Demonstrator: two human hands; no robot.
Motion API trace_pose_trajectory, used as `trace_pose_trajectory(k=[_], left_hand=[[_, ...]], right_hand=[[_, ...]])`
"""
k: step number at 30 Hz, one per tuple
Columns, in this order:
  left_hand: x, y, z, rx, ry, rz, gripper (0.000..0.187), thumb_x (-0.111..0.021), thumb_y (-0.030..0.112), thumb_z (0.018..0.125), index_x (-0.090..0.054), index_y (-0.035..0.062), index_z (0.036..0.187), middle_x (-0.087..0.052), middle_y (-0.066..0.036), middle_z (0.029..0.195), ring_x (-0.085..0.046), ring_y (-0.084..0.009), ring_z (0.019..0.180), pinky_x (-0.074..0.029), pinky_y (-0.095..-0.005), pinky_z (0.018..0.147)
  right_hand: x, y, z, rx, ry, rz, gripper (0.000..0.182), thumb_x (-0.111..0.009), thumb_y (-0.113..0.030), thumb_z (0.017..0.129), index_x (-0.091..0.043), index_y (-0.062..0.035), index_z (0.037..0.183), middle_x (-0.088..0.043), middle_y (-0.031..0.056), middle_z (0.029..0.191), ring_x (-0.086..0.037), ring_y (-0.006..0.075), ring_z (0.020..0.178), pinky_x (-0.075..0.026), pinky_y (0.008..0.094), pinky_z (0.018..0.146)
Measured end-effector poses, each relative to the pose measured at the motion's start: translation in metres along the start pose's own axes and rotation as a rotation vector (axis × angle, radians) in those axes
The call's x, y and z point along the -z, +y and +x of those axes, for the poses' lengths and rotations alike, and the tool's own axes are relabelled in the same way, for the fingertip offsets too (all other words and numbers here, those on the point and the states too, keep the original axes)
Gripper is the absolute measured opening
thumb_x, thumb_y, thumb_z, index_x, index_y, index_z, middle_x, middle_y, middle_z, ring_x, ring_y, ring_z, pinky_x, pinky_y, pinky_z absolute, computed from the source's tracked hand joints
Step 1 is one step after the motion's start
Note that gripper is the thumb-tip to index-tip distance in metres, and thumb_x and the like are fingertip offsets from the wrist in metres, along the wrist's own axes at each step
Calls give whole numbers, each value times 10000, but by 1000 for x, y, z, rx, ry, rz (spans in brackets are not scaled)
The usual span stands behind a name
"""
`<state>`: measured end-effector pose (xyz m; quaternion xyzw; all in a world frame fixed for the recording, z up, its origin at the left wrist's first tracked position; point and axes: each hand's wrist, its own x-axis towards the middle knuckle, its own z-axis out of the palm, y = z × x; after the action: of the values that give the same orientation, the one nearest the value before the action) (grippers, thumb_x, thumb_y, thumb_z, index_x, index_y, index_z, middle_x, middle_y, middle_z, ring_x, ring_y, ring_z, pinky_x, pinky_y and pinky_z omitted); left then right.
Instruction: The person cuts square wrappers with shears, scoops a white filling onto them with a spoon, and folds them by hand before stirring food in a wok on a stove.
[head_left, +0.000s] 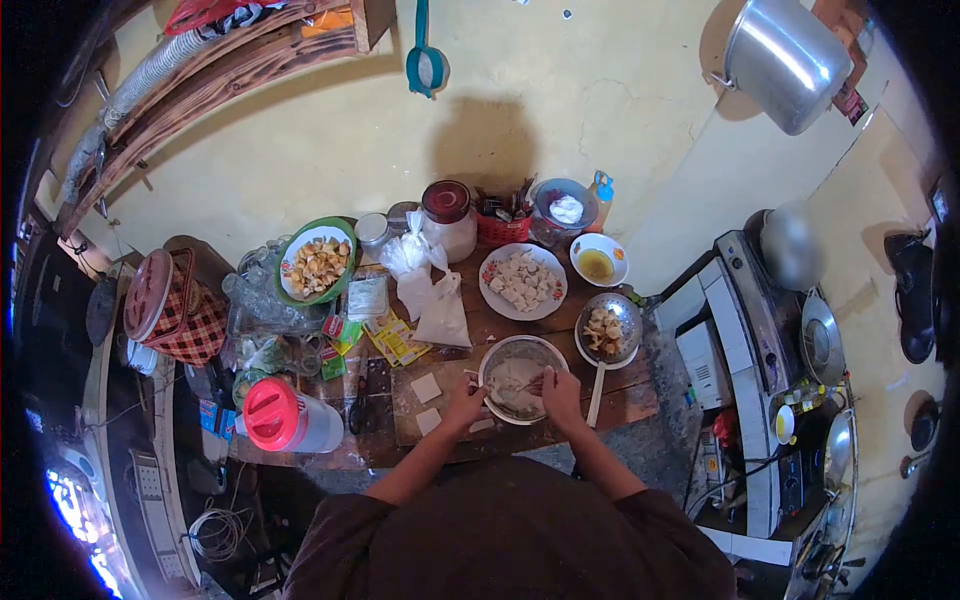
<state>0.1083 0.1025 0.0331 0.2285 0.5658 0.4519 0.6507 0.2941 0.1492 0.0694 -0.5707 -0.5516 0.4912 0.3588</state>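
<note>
The person's left hand (465, 400), half curled, meets the left rim of the bowl (484, 385); the right hand (560, 392) has its fingers bunched at the right rim (whether either pinches anything cannot be told). The bowl holds pale batter (514, 378) on the wooden surface (625, 400), between white squares (426, 387) and a ladle (597, 395).

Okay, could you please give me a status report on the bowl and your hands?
Left hand at left rim of bowl, grip unclear. Right hand at its right side, fingers over pale mixture. Skimmer with browned pieces close on the right.
</note>
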Motion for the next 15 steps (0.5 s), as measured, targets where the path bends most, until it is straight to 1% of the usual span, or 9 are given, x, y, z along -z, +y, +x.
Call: trace_pose_trajectory(k=[2,3,4,6,7,9,10,12,15], left_hand=[[2,-3,4,32,7,16,249,-501,112,858,-364,73,1062,-492,-156,1006,-558,-262,889,-562,-436,631],[2,-2,3,31,8,11,249,-501,112,858,-364,73,1062,-492,-156,1006,-558,-262,889,-562,-436,631],[2,-1,2,24,-11,-2,252,-500,112,859,-363,72,1067,-491,-158,1006,-560,-263,891,-562,-435,632],[2,-1,0,18,-30,-16,255,-500,113,861,-361,71,1071,-491,-160,1006,-562,-264,893,-562,-433,634],[2,-2,0,14,-24,-2,251,-495,109,863,-360,70,1071,-495,-162,998,-565,-263,889,-562,-426,635],[1,1,-1,7,-16,11,247,-490,105,865,-360,69,1071,-500,-163,990,-569,-262,885,-563,-419,637],[-2,6,-5,22,-8,6,246,-487,103,866,-360,70,1074,-504,-164,988,-569,-259,884,-563,-413,640],[-3,8,-6,35,5,-2,245,-483,102,867,-360,70,1077,-508,-165,985,-569,-257,882,-563,-408,642],[-1,4,-5,43,-9,2,243,-480,103,868,-366,70,1079,-516,-160,984,-568,-253,884,-561,-404,647]], right_hand=[[2,26,14,79,69,-106,321,-402,-178,918,-571,63,789,-602,152,671,-641,197,628,-513,328,582],[1,20,15,154,140,-207,325,-399,-183,922,-570,63,795,-600,153,680,-639,194,623,-512,327,582],[1,15,14,154,138,-209,325,-399,-183,922,-570,63,795,-600,153,680,-639,194,623,-512,327,582],[-5,0,9,265,134,-391,303,-416,-186,913,-573,46,799,-597,176,701,-629,261,631,-494,366,594],[-10,2,8,266,133,-391,303,-416,-186,913,-573,46,799,-597,176,701,-629,261,631,-494,366,594],[-22,8,6,414,94,-617,288,-427,-188,902,-576,28,784,-583,201,703,-592,349,654,-455,423,613],[-26,-4,0,416,93,-616,288,-427,-188,902,-576,28,784,-583,201,703,-592,349,654,-455,423,613],[-29,-24,-14,428,111,-540,294,-427,-189,894,-578,19,751,-570,220,702,-554,400,679,-419,461,626],[-31,-20,-17,397,99,-501,293,-419,-179,894,-577,20,747,-564,213,678,-555,398,679,-413,467,618]])
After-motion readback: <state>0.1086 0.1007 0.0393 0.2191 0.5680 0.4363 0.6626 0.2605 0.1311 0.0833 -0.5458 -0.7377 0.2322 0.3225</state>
